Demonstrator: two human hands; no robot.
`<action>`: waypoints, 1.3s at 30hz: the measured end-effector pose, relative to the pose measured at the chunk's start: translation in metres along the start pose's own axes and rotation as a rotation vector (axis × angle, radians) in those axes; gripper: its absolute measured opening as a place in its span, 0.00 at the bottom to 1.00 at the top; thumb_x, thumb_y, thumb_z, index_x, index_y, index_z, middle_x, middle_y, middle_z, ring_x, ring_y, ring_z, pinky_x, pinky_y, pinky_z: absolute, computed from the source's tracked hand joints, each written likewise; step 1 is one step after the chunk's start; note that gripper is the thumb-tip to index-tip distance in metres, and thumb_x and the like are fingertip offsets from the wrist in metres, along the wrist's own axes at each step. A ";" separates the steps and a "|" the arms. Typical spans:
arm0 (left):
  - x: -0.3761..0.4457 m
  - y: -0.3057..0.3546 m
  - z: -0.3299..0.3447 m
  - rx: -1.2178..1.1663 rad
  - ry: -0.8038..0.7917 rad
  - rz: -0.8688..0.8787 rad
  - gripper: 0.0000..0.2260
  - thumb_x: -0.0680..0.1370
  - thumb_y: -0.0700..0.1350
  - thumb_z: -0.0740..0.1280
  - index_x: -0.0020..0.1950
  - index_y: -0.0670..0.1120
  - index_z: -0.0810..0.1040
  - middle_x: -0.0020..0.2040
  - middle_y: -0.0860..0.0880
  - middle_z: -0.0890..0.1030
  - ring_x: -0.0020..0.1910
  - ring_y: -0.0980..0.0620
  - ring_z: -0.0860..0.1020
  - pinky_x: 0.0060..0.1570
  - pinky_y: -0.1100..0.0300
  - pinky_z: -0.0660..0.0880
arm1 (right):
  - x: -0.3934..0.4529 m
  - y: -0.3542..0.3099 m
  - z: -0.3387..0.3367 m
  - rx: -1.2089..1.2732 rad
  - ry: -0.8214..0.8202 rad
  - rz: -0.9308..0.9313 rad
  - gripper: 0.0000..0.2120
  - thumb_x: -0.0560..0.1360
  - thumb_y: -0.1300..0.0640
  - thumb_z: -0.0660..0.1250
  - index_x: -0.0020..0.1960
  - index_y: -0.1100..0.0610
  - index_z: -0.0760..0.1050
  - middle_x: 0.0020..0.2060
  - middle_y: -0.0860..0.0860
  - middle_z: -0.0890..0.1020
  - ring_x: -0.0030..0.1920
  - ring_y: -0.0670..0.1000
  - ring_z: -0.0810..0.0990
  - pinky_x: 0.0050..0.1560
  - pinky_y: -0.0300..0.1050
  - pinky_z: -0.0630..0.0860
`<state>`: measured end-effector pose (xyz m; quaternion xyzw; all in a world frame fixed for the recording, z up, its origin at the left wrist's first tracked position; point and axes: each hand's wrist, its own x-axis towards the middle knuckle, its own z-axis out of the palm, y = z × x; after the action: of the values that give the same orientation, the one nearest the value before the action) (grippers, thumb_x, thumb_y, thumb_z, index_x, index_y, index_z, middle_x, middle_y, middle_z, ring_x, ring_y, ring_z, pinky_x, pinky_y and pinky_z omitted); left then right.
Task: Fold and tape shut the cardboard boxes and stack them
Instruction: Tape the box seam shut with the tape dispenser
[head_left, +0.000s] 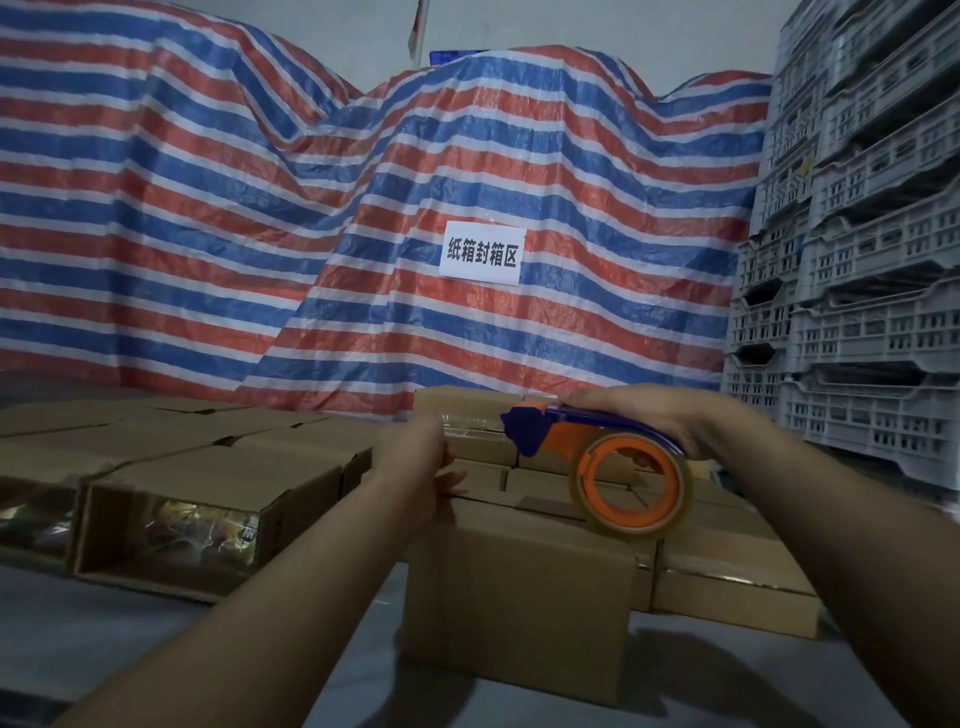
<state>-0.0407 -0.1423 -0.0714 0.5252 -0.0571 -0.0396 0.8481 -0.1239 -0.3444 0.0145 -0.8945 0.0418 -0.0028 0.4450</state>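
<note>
- A blue and orange tape dispenser (597, 441) is gripped from above by the right hand (670, 421), the fingers curled round its handle; the roll of clear tape (634, 483) hangs below the palm, its lower edge just above the top of the nearest cardboard box (519, 597).
- A strip of clear tape (470, 422) is seen drawn out from the dispenser's blue head toward the left hand (415, 467). The left hand's fingers are bent at the free end of the strip and against the box's far top edge; whether the tape is pinched cannot be told.
- The nearest box stands closed on a grey surface (130, 639), with its front face toward the camera and bare grey room to its left and in front of it.
- Closed boxes (727, 571) are stacked just beside and behind it on the right, touching one another, with one further box (467, 410) raised behind the hands.
- To the left, a row of boxes (171, 514) lies on its side; the ends are sealed with shiny clear tape, and what is inside cannot be made out.
- The back is closed off by a red, white and blue striped tarpaulin (260, 208) bearing a white paper sign (480, 253).
- The right edge is walled by stacked grey plastic crates (857, 260).
</note>
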 end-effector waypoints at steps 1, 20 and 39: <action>0.001 0.002 -0.001 0.099 0.028 0.041 0.06 0.81 0.46 0.63 0.52 0.44 0.74 0.43 0.47 0.76 0.42 0.50 0.76 0.44 0.54 0.80 | -0.001 0.001 -0.001 -0.007 0.001 -0.006 0.14 0.82 0.43 0.60 0.57 0.53 0.74 0.31 0.51 0.83 0.26 0.45 0.80 0.25 0.35 0.74; 0.004 -0.009 -0.040 0.289 -0.024 0.010 0.08 0.83 0.40 0.60 0.58 0.38 0.75 0.44 0.41 0.80 0.31 0.52 0.73 0.29 0.61 0.68 | 0.039 -0.024 0.015 -0.395 0.023 0.119 0.26 0.71 0.35 0.70 0.58 0.54 0.77 0.39 0.49 0.86 0.33 0.45 0.82 0.40 0.39 0.78; 0.005 -0.016 -0.049 0.013 -0.056 -0.081 0.09 0.84 0.39 0.57 0.48 0.37 0.74 0.40 0.41 0.81 0.41 0.48 0.81 0.36 0.57 0.76 | 0.024 -0.016 0.013 -0.142 -0.038 0.051 0.28 0.77 0.38 0.67 0.64 0.60 0.74 0.45 0.56 0.85 0.40 0.50 0.83 0.47 0.43 0.79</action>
<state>-0.0293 -0.1071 -0.1072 0.5312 -0.0598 -0.0885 0.8405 -0.0987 -0.3261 0.0190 -0.9224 0.0563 0.0285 0.3810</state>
